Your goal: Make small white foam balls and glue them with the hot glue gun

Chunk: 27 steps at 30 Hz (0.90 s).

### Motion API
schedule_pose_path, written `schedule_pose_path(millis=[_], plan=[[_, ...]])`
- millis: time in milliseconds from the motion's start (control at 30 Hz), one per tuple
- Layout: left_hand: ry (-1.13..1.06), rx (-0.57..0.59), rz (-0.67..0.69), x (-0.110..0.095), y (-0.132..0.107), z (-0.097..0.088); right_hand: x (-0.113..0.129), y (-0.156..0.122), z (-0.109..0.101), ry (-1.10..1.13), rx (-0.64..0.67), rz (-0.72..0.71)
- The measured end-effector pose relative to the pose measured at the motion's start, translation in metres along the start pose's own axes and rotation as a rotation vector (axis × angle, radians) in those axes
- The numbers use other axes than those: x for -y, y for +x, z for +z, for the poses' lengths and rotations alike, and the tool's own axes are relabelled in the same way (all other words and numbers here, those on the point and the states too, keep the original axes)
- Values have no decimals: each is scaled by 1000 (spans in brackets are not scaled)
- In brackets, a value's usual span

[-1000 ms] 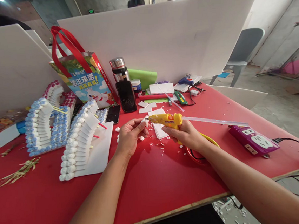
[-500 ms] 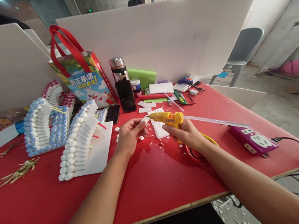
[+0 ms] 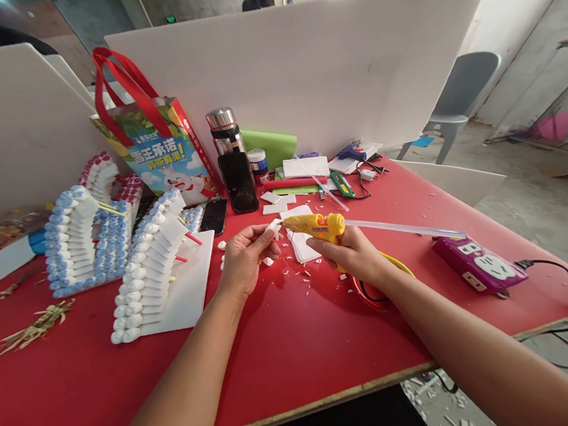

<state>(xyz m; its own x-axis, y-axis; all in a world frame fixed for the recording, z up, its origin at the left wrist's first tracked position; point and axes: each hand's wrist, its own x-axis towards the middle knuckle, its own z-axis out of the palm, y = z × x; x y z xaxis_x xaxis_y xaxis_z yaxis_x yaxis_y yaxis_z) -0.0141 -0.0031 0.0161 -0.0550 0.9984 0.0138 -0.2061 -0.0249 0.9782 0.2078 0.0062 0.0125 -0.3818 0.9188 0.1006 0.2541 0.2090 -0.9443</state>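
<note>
Between the thumb and fingers of my left hand (image 3: 248, 253) is a small white piece (image 3: 274, 227), too small to make out fully. My right hand (image 3: 353, 253) is wrapped round the handle of a yellow hot glue gun (image 3: 315, 225), whose nozzle points left and meets or nearly meets the white piece. A long clear glue stick (image 3: 406, 229) sticks out of the gun's back. Left of my hands stands a curved white model (image 3: 154, 272) edged with white rounded lumps, on a white board (image 3: 199, 275). White sheets (image 3: 304, 244) lie behind the gun.
A purple power strip (image 3: 480, 264) sits at the right. Behind my hands are a phone (image 3: 239, 184) propped upright, a steel flask (image 3: 222, 122) and a green cutter (image 3: 342, 184). Blue-and-white models (image 3: 70, 240) and a carrier bag (image 3: 168, 157) stand at the left. White scraps litter the red table (image 3: 277, 354).
The glue gun and its stick have shifted slightly left, with the nozzle still at the white piece. The white piece appears slightly turned in my left fingers.
</note>
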Motion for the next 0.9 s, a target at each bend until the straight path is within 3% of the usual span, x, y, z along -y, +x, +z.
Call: schedule_pose_path(millis=[500,767,900], plan=[[-51,14,-25,-1,1,-1,2,-1,1,31,-20,-4],[-457,-30,-266,-6,2,-1,8,-3,-2,204,-30,-82],[-584,7,-286,-7,2,-1,9,-5,0,222,-21,-89]])
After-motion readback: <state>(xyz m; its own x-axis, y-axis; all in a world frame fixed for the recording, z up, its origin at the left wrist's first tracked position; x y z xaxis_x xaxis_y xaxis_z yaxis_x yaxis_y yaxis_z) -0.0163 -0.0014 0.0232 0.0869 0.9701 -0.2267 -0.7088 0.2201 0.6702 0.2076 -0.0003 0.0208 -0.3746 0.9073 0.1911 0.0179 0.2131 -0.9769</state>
